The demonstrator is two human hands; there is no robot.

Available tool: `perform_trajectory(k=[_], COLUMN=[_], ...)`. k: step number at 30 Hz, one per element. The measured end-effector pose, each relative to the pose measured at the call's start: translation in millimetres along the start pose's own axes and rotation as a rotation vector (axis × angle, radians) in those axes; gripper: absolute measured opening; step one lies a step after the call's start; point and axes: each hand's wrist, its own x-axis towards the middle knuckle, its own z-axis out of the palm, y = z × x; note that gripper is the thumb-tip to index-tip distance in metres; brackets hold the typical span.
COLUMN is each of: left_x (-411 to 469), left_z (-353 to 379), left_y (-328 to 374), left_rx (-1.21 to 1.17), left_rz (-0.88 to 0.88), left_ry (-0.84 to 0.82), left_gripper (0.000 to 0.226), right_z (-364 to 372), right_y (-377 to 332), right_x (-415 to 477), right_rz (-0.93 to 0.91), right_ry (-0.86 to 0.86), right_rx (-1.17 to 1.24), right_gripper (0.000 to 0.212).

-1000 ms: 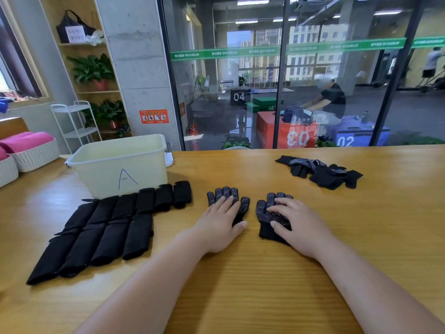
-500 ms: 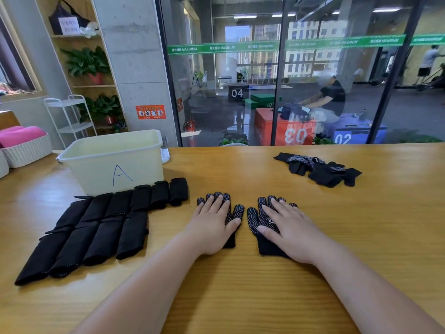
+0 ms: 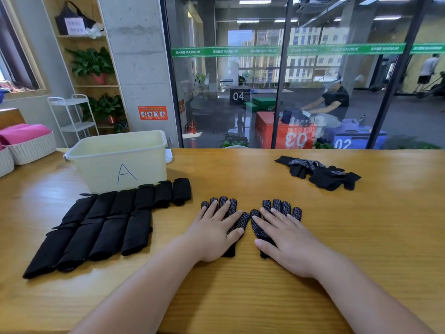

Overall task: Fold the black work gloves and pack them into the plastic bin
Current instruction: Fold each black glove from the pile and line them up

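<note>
Both palms flat: left hand [image 3: 214, 233] and right hand [image 3: 286, 239] press the dotted gloves [image 3: 277, 206] mid-table, gripping nothing. Best to smooth them cuff to tip before folding, so no creases get trapped.

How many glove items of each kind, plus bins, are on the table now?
Folded glove bundles: 10
Flat gloves: 2
Loose glove pile: 1
Plastic bin: 1
Total: 14

Folded gloves [image 3: 103, 227] crowd the bin [image 3: 96, 169] front; above is free.
</note>
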Motion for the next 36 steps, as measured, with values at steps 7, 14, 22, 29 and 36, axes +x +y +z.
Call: perform_trajectory(k=[7, 14, 22, 29, 36], left_x=[-15, -43, -43, -47, -47], left_z=[1, 0, 4, -7, -7], left_y=[1, -4, -3, -21, -23], left_rx=[-0.071, -0.102, -0.148, -0.332, -0.251], left_rz=[-0.006, 0.143, 0.127, 0.184, 0.096], left_ry=[0.122, 0.047, 0.136, 0.453, 0.477], left_gripper=[0.073, 0.064, 0.063, 0.010, 0.010], right_z=[-2, 1, 2, 4, 3], right_y=[0, -13, -9, 1, -3], right_x=[1, -33, -33, -31, -31], right_rz=[-0.011, -0.018, -0.069, -0.045, -0.112], right_ry=[0.013, 0.001, 0.145, 0.380, 0.383], right_rx=[0.018, 0.027, 0.145, 0.137, 0.187], right_gripper=[0.070, 0.075, 0.070, 0.021, 0.026])
